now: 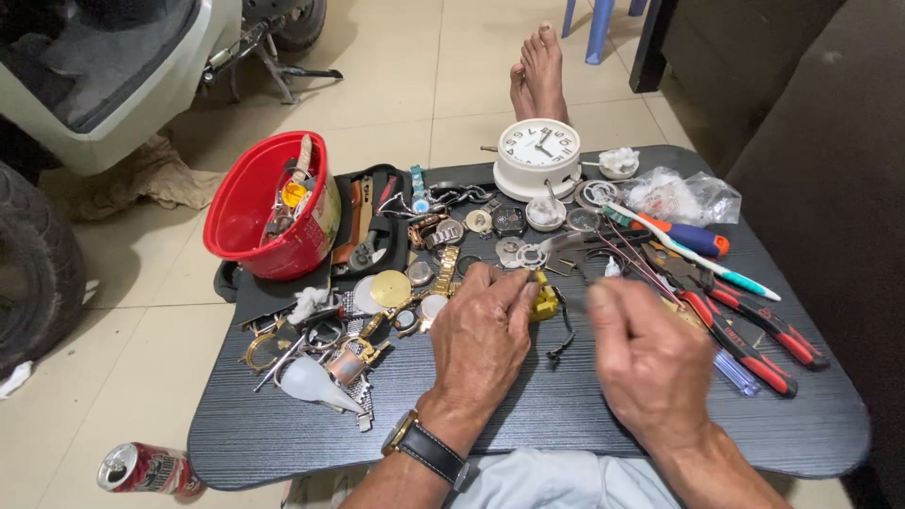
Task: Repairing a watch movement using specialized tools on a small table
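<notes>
A dark folding table (528,415) is carrying everything. The left hand (483,337) is lying palm down, fingers loosely together, fingertips touching a small yellow part (544,300). The right hand (650,363) is blurring; I cannot tell its grip. Red-handled pliers (754,335) are lying just right of its fingers.
</notes>
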